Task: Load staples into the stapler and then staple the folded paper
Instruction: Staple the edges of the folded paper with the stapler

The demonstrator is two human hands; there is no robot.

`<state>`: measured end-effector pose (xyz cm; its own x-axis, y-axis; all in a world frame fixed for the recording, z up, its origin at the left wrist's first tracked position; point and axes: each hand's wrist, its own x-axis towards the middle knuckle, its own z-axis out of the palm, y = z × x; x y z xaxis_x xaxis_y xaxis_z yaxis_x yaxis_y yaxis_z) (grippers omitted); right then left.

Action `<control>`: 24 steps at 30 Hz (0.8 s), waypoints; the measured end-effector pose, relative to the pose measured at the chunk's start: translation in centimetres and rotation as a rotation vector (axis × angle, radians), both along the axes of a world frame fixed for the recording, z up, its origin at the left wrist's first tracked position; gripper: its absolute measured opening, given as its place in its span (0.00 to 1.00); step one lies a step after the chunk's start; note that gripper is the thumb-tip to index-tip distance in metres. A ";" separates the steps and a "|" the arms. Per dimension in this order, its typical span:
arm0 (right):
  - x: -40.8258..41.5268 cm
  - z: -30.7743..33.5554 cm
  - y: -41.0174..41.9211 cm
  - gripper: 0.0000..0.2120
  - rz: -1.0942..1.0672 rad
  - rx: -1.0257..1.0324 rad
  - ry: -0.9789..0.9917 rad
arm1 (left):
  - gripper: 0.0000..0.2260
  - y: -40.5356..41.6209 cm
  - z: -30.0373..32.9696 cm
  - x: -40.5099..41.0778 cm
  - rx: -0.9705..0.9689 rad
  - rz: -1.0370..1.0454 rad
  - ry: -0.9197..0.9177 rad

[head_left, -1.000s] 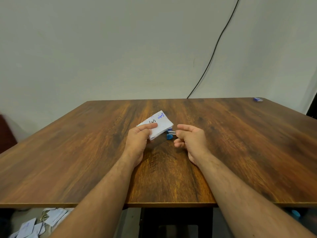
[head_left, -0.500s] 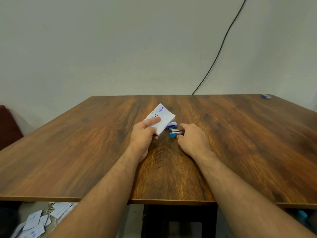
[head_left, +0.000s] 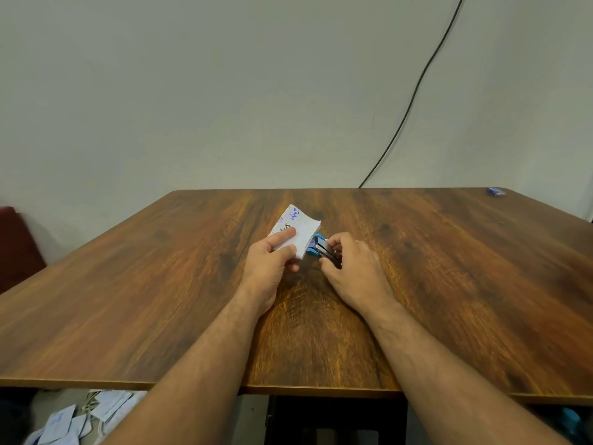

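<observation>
While my left hand [head_left: 268, 261] pinched the folded paper [head_left: 296, 231], my right hand [head_left: 348, 268] gripped the stapler [head_left: 322, 250] just beside it, so I judged stapling came next, needing the paper's edge fed between its arms.

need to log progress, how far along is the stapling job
Done, as far as it shows: the paper is folded and pinched in the left hand. Whether staples were loaded cannot be seen. In hand: the right hand grips the blue stapler, its front end meeting the paper's edge on the table. Left: pressing the stapler shut; no staple shows in the paper yet.
</observation>
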<state>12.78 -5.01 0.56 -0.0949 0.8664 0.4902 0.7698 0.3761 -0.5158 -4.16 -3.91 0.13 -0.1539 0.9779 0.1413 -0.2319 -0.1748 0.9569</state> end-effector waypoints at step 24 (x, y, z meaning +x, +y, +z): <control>0.5 -0.3 0.3 0.19 0.201 -0.098 0.235 | 0.16 -1.2 0.9 -0.1 -0.004 -0.107 -0.056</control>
<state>13.24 -4.69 0.27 -0.1628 0.8861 0.4339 0.5409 0.4479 -0.7119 -4.27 -5.07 1.01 -0.0565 0.9897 0.1313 -0.3017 -0.1423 0.9427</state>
